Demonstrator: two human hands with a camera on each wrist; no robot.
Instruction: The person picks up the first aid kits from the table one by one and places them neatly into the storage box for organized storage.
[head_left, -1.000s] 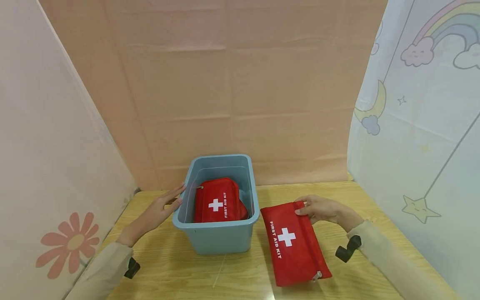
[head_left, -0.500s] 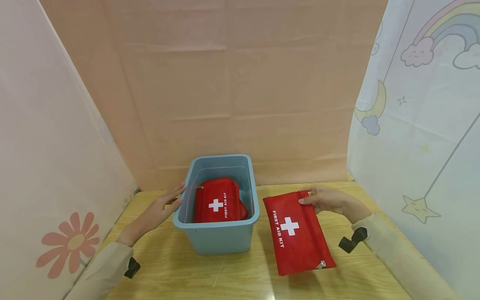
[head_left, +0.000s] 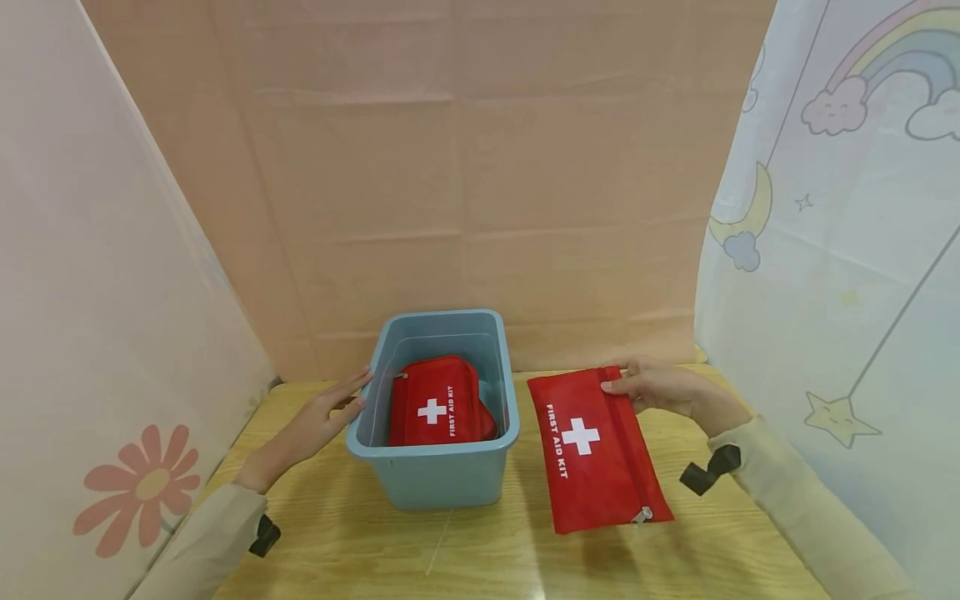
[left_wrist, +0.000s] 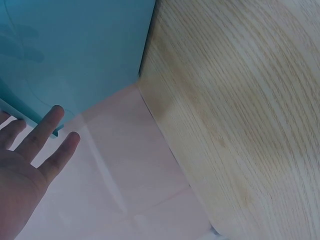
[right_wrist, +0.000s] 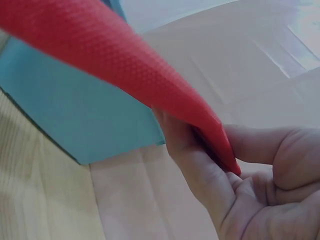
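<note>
Since the earlier frames, the flat red pouch (head_left: 596,450) was raised off the wooden table (head_left: 480,550) and carried farther back by the right hand (head_left: 660,390), its top corner pinched between thumb and fingers. The left hand (head_left: 318,421) was kept flat, fingers straight, against the blue bin (head_left: 435,471). "FIRST AID KIT" was read on the pouch and on a second red kit (head_left: 438,404) lying inside the bin.

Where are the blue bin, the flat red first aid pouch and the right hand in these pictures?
blue bin (head_left: 438,475), head view, on its bare front wall.
flat red first aid pouch (head_left: 592,467), head view, on the red cloth below the white cross.
right hand (head_left: 660,389), head view, on the back of the hand.
</note>
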